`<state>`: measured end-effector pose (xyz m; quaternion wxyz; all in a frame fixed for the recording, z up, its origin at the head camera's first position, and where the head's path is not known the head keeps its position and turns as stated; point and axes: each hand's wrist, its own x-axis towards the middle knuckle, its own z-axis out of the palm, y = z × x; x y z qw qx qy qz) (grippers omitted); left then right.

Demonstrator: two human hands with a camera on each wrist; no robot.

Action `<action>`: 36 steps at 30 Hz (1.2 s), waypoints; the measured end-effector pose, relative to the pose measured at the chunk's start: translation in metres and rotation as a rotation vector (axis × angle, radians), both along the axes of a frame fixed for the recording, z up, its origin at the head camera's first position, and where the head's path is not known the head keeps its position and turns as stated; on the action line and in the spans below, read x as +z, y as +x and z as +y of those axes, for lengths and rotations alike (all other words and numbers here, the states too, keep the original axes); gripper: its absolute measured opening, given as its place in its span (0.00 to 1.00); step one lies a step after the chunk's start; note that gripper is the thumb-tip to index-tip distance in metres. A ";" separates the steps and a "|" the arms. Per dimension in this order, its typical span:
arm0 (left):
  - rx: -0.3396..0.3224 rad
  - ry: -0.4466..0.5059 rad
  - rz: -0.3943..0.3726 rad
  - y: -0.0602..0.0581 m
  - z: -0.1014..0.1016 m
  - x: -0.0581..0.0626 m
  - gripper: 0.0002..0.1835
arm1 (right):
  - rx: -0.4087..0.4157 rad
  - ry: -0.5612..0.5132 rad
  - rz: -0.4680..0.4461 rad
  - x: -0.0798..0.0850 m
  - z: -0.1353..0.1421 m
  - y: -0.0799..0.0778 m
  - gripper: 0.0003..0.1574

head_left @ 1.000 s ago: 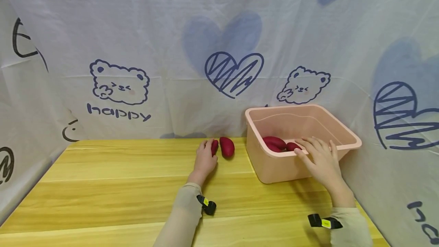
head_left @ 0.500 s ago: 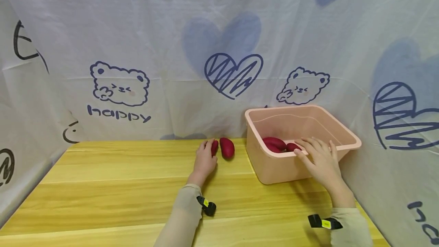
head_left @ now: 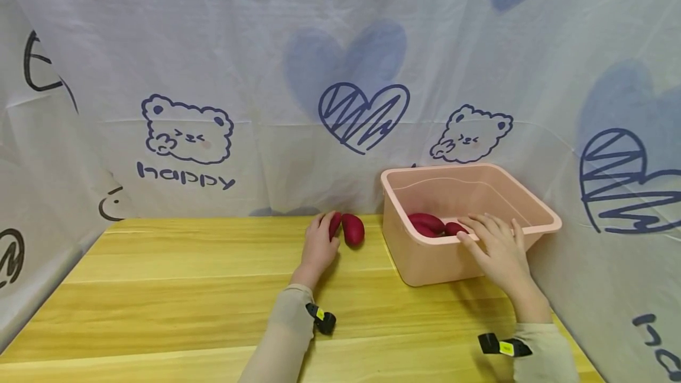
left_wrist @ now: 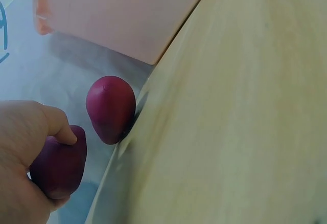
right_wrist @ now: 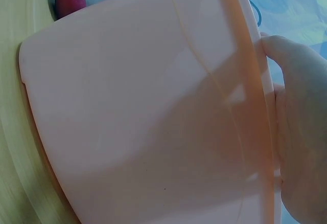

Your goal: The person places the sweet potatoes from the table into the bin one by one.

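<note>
My left hand [head_left: 318, 248] grips a dark red sweet potato [left_wrist: 61, 165] at the back of the table, fingers and thumb curled round it. A second sweet potato [head_left: 353, 230] lies just to its right, a narrow gap away. Farther right stands a pink plastic bin [head_left: 425, 262] with several sweet potatoes [head_left: 425, 221] inside. Over the bin's near rim rests my right hand [head_left: 497, 250], its fingers relaxed and spread and reaching inside, nothing held. In the right wrist view the thumb touches the rim, and the other fingertips are hidden behind the wall.
The wooden table [head_left: 175, 288] runs back to a white cloth [head_left: 266, 34] printed with hearts and bears. The bin sits close to the cloth at the back right. Black wrist cameras are strapped over both sleeves.
In the last half second the sweet potato in my left hand has shifted slightly up and right, toward the second one. My right hand and the bin have stayed in place.
</note>
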<state>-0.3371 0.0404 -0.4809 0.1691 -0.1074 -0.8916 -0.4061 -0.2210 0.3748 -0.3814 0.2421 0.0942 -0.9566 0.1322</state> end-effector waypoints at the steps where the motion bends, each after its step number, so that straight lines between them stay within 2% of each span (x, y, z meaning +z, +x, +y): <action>1: -0.001 0.003 0.009 0.000 0.000 0.001 0.33 | -0.001 0.000 0.001 0.000 0.000 0.000 0.29; 6: -0.009 0.012 0.061 -0.001 0.001 0.004 0.32 | -0.003 -0.005 -0.001 0.000 -0.001 0.001 0.29; 15: -0.012 0.033 0.124 0.005 0.001 0.018 0.32 | 0.001 -0.007 -0.002 0.000 -0.002 -0.001 0.30; 24: -0.022 0.007 0.160 0.008 0.002 0.030 0.31 | 0.000 -0.008 0.006 0.001 -0.003 0.000 0.30; 29: -0.033 -0.010 0.213 0.010 0.004 0.036 0.30 | 0.000 -0.005 0.008 0.001 -0.003 0.001 0.30; 36: -0.041 -0.011 0.206 0.014 0.008 0.048 0.30 | -0.004 0.000 0.003 -0.001 0.000 0.000 0.30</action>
